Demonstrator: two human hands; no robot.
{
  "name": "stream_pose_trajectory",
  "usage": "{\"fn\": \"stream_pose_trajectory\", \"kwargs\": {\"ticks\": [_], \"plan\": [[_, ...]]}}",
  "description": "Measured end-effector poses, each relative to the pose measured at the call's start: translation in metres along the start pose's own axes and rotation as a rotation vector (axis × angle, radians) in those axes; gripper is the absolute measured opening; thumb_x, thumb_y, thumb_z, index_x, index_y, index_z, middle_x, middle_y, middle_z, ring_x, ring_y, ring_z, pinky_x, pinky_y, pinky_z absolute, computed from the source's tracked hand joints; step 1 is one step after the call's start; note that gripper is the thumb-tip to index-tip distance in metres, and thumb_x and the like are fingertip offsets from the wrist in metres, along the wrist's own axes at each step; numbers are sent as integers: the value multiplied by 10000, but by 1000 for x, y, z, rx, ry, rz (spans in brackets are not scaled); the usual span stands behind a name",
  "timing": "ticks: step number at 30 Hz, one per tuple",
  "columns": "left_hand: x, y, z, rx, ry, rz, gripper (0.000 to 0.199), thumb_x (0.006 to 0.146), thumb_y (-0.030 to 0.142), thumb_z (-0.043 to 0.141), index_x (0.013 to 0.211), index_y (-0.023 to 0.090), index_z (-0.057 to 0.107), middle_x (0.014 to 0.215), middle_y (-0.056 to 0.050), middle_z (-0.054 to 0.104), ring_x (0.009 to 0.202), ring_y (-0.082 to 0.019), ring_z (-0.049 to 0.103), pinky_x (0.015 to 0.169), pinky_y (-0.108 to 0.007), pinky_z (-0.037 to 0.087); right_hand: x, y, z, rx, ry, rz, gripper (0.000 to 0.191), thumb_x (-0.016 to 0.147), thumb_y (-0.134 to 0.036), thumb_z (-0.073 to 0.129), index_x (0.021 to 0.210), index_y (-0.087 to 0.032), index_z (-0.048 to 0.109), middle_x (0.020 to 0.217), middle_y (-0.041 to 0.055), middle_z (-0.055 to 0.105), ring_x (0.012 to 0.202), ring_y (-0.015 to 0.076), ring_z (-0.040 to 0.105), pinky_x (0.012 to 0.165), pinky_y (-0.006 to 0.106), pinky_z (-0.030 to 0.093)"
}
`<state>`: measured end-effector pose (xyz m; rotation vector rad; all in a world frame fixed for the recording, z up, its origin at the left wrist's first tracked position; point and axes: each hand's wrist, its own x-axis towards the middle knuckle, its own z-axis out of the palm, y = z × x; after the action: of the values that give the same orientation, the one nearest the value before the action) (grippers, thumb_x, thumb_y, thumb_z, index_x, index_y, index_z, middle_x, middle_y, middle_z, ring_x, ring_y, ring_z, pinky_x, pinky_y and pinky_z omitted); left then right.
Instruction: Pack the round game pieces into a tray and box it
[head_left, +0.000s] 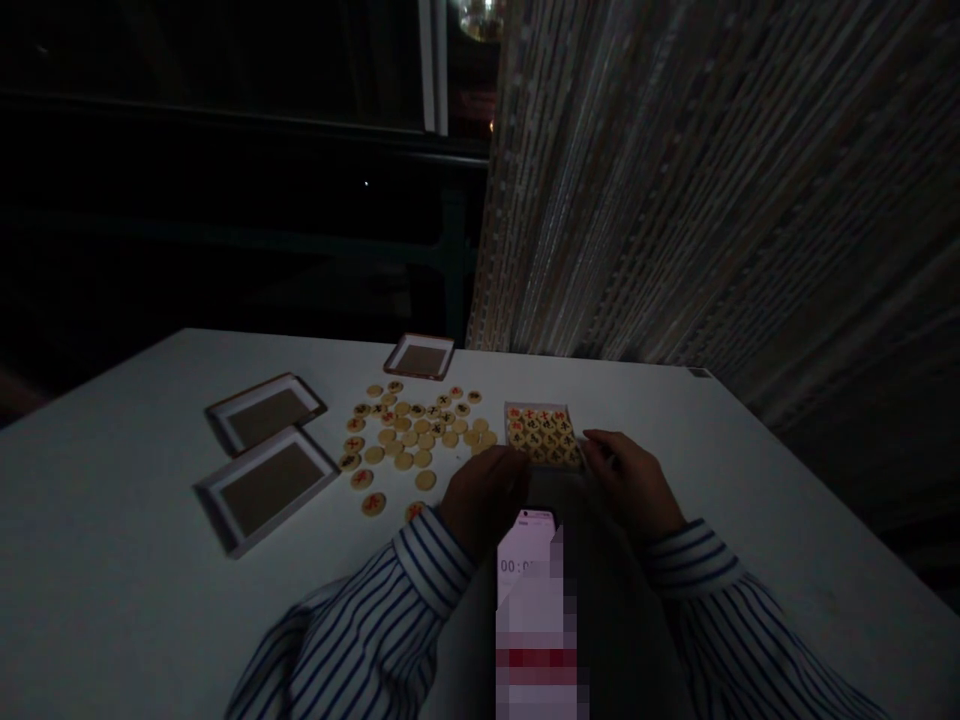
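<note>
A small box (572,415) on the white table holds rows of round wooden pieces with red and black characters. At its lower left corner is my left hand (487,495), fingers curled and closed; whatever they may grip is hidden in the dark. My right hand (630,482) touches or nearly touches the box's right side, thumb and fingers slightly apart, with nothing visible in them. Left of the box, loose round pieces (425,480) lie scattered, some showing characters and others plain.
Two open trays (217,500) lie at the left, and a third tray (388,360) sits near the far edge. A lit phone (525,550) lies between my forearms. Behind the white table (120,500) hangs a string curtain (637,200).
</note>
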<state>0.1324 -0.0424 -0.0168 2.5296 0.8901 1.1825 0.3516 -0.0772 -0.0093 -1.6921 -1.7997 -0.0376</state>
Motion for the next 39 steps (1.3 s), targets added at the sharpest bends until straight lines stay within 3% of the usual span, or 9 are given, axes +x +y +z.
{"fn": "stream_pose_trajectory", "kwargs": {"ticks": [5, 8, 13, 17, 24, 27, 33, 39], "plan": [[1, 10, -12, -12, 40, 37, 167, 824, 186, 479, 955, 154, 578, 816, -59, 655, 715, -143, 607, 628, -270, 512, -1, -2, 0, -9, 9, -46, 270, 861, -312, 432, 1011, -151, 589, 939, 94, 649, 817, 182, 603, 719, 320, 490], [5, 8, -31, -35, 90, 21, 169, 827, 197, 494, 967, 152, 579, 831, -53, 654, 752, -131, 606, 664, -250, 507, -1, -2, -1, -19, 21, -71, 267, 866, -314, 423, 1000, -155, 591, 926, 90, 650, 781, 174, 602, 699, 311, 491], [9, -16, -72, 61, 208, -168, 216, 821, 274, 513, 985, 177, 613, 883, -47, 662, 724, -124, 608, 687, -250, 499, -1, -4, -4, -25, 25, -96, 253, 869, -302, 410, 959, -163, 601, 890, 85, 653, 783, 176, 603, 697, 306, 486], [0, -40, -92, 126, 367, -348, 236, 792, 326, 537, 934, 170, 643, 844, -38, 672, 692, -131, 610, 655, -242, 493, -2, -5, -4, -27, -18, -122, 265, 875, -313, 392, 948, -172, 603, 848, 73, 650, 742, 165, 601, 660, 292, 482], [-14, -58, -111, 210, 517, -538, 288, 769, 370, 539, 937, 169, 658, 727, -25, 664, 632, -134, 608, 552, -221, 470, -5, -6, -4, -42, -48, -133, 273, 876, -325, 392, 948, -179, 610, 842, 69, 657, 720, 164, 607, 630, 282, 475], [-17, -66, -116, 202, 609, -586, 296, 780, 384, 523, 933, 165, 650, 748, -29, 666, 651, -135, 617, 589, -234, 482, -5, -6, -5, -45, -74, -126, 253, 872, -320, 398, 905, -185, 609, 819, 58, 655, 700, 161, 608, 617, 277, 474], [-16, -76, -120, 94, 778, -639, 282, 788, 382, 506, 869, 145, 634, 720, -21, 649, 600, -112, 600, 583, -231, 487, -6, -2, -3, -28, -107, -122, 222, 855, -312, 419, 894, -200, 607, 821, 50, 661, 681, 157, 609, 591, 271, 474], [-12, -74, -123, -32, 855, -698, 247, 761, 368, 533, 800, 140, 621, 681, -9, 634, 551, -103, 587, 528, -214, 476, -5, -1, -2, -27, -99, -133, 230, 858, -337, 416, 885, -212, 607, 804, 47, 661, 672, 157, 611, 585, 271, 479]]}}
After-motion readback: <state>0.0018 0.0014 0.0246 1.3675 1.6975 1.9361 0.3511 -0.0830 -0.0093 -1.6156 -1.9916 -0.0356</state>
